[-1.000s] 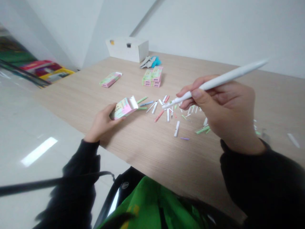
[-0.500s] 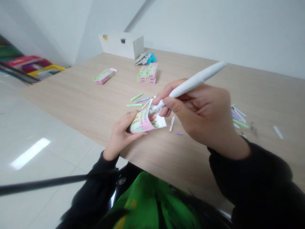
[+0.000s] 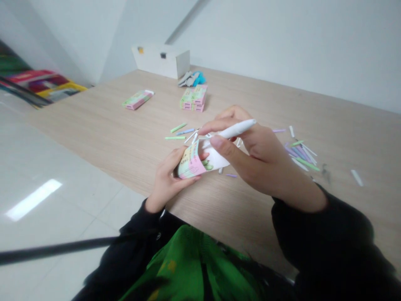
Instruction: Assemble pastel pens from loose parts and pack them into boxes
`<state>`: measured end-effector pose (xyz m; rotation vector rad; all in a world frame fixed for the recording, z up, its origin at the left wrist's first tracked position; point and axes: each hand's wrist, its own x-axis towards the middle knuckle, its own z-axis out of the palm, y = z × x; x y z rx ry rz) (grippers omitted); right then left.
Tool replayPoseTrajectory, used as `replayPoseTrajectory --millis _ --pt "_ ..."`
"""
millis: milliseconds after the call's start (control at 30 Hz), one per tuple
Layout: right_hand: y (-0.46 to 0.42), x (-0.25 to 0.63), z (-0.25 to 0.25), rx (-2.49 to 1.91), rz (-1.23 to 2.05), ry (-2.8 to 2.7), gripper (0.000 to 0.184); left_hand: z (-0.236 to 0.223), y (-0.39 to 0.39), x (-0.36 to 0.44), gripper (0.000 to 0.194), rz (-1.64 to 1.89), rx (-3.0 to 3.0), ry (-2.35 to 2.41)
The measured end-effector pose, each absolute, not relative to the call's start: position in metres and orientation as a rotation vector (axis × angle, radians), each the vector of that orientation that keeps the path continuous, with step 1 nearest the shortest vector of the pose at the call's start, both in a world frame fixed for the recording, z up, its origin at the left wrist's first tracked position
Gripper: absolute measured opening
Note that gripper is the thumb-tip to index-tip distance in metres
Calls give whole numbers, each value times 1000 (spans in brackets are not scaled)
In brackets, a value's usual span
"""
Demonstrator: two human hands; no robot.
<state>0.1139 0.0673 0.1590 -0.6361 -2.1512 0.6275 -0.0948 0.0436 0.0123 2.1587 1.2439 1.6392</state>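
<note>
Near the table's front edge my left hand is wrapped round a small pastel carton, pink, yellow and green. The carton's open end, with its white flap out, faces right. My right hand pinches a white pen-shaped stick between thumb and fingers. The stick's lower end is inside or just at the carton's mouth; my fingers partly hide it. Behind the carton lie green sticks and a blue stick. A purple piece lies beneath my right hand.
Several similar cartons are stacked farther back, and one carton lies to their left. Grey and blue gloves rest by a white box. A pile of coloured sticks and a white piece lie on the right.
My right hand has moved down with the white stick, which now shows less of its length above my fingers. The carton and my left hand have shifted slightly right.
</note>
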Motion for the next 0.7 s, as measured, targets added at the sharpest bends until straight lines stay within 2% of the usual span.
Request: replayPoseTrajectory --millis 233,400,567,700 --pt "64 117 164 -674 690 -2109 16 5 46 -91 77 1701 2111 1173" --pt "67 115 163 -711 666 -2165 5 6 44 -93 72 1662 2122 1206" --pt "74 112 158 -749 672 -2120 13 6 44 -92 68 1648 2142 1214" --pt "74 113 164 -752 628 -2093 11 4 44 -93 67 1678 2103 1195"
